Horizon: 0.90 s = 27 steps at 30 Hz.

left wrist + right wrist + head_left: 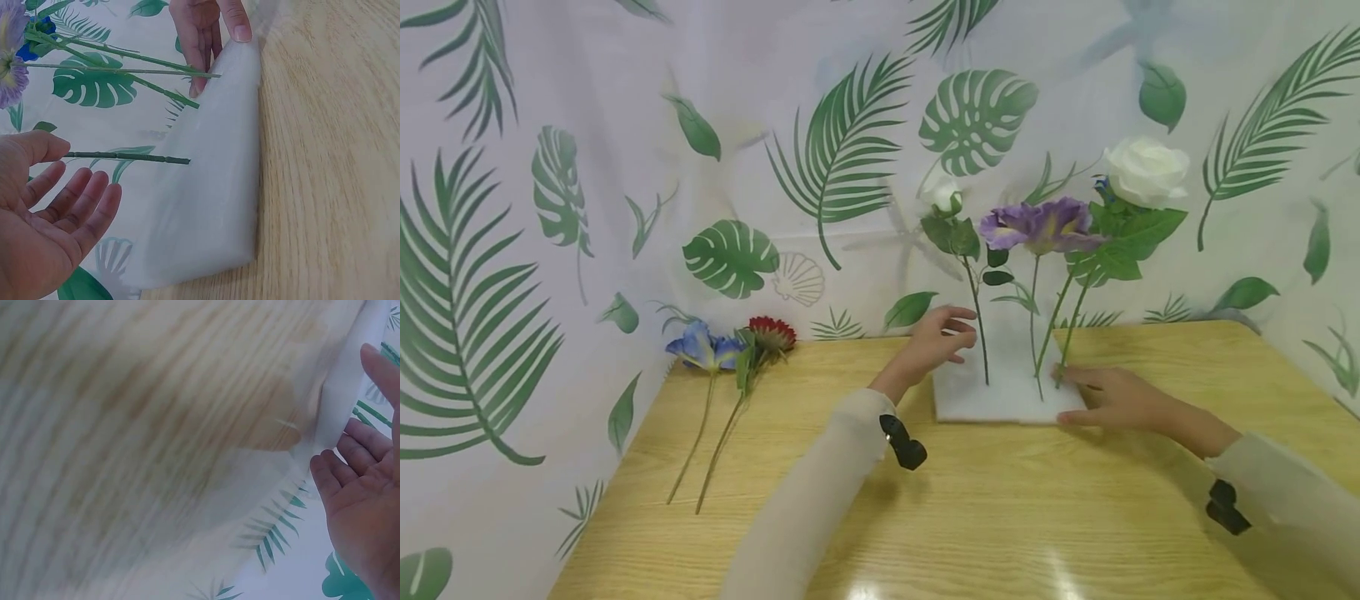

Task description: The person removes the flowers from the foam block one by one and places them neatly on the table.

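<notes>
A person in pale sleeves works over a white foam block (1000, 400) lying flat on a wooden tabletop (970, 517), near its back edge, in front of a leaf-print backdrop (587, 192). Four artificial flowers stand upright, their stems pushed into the foam: a small white bud (946, 197), a purple bloom (1039, 225) and a large white rose (1147, 171), with a blue flower (1102, 187) just visible behind the rose's leaves.

The left hand (934, 340) hovers at the block's left edge, fingers (81, 200) straight and slightly apart, palm open and holding nothing, just beside the bud's stem (128, 156). The right hand (1112, 398) rests flat on the block's right front corner, fingers extended, with fingertips touching the foam at the base of the rose and purple stems; the thumb lies along the foam's edge.

Well apart to the left, two more flowers lie loose on the tabletop, heads toward the backdrop: a blue flower (702, 348) and a red flower (772, 333), stems side by side. The right wrist view is blurred.
</notes>
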Tool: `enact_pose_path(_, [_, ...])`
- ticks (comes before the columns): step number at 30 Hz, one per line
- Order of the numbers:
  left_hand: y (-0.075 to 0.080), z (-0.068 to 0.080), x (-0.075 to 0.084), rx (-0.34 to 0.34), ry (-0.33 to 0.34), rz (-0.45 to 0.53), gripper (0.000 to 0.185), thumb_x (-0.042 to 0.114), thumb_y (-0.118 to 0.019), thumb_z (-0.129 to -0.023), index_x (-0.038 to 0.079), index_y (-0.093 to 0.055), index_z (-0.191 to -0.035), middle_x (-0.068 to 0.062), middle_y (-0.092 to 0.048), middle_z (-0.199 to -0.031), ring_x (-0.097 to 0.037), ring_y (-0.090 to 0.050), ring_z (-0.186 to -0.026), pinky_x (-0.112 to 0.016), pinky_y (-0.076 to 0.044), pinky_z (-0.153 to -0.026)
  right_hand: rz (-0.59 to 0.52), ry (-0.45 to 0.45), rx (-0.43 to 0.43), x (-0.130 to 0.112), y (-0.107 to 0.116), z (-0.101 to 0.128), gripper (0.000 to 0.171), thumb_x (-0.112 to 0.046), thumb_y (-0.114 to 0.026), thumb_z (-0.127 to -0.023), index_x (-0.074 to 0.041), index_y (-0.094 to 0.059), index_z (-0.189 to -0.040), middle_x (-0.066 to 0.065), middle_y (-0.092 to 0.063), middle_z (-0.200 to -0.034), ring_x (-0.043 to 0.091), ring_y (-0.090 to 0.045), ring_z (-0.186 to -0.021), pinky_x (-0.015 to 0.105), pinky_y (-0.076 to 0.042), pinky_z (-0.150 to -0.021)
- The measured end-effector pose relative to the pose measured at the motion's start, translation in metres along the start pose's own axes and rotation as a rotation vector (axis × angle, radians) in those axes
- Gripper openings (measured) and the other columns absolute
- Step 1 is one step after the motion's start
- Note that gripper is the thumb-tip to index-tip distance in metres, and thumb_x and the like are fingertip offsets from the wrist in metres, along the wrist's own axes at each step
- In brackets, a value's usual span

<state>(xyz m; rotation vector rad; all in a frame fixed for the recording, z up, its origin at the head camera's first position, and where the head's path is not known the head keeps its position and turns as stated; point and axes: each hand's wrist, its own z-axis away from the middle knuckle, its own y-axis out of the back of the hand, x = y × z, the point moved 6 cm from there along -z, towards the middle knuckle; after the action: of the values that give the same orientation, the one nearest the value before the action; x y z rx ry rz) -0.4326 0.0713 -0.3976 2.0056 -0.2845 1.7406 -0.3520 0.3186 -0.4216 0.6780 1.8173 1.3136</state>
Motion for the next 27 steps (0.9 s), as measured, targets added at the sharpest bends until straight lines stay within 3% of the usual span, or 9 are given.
enact_pose_path(5, [-0.004,-0.003,-0.001,0.003,-0.01,-0.005,0.037,0.005,-0.061,-0.099,0.0,-0.058,-0.136,-0.024,-0.064,-0.127,-0.04,-0.066,-0.113,-0.039,-0.065,-0.08,0.001,0.002,0.016,0.0,-0.001,0.002,0.077,-0.04,-0.083,-0.083,0.005,-0.057,-0.14,0.029,-0.062,-0.135,0.049,-0.06,-0.122,0.06,-0.053,-0.097])
enact_pose_path(14, [-0.007,-0.007,-0.004,0.034,-0.003,-0.023,0.032,0.005,-0.061,-0.101,-0.002,-0.06,-0.132,-0.023,-0.065,-0.126,-0.031,-0.069,-0.106,-0.038,-0.065,-0.081,0.03,0.028,0.015,-0.002,0.001,-0.001,0.078,-0.043,-0.083,-0.082,0.006,-0.059,-0.138,0.028,-0.063,-0.133,0.048,-0.063,-0.118,0.058,-0.055,-0.095])
enact_pose_path(27, [-0.013,-0.01,-0.009,0.046,0.044,0.092,0.026,0.006,-0.059,-0.103,-0.006,-0.06,-0.126,-0.023,-0.069,-0.12,-0.034,-0.07,-0.111,-0.042,-0.062,-0.092,0.027,0.033,0.01,-0.003,0.0,-0.001,0.077,-0.043,-0.082,-0.083,0.007,-0.06,-0.136,0.028,-0.064,-0.133,0.048,-0.063,-0.119,0.058,-0.055,-0.095])
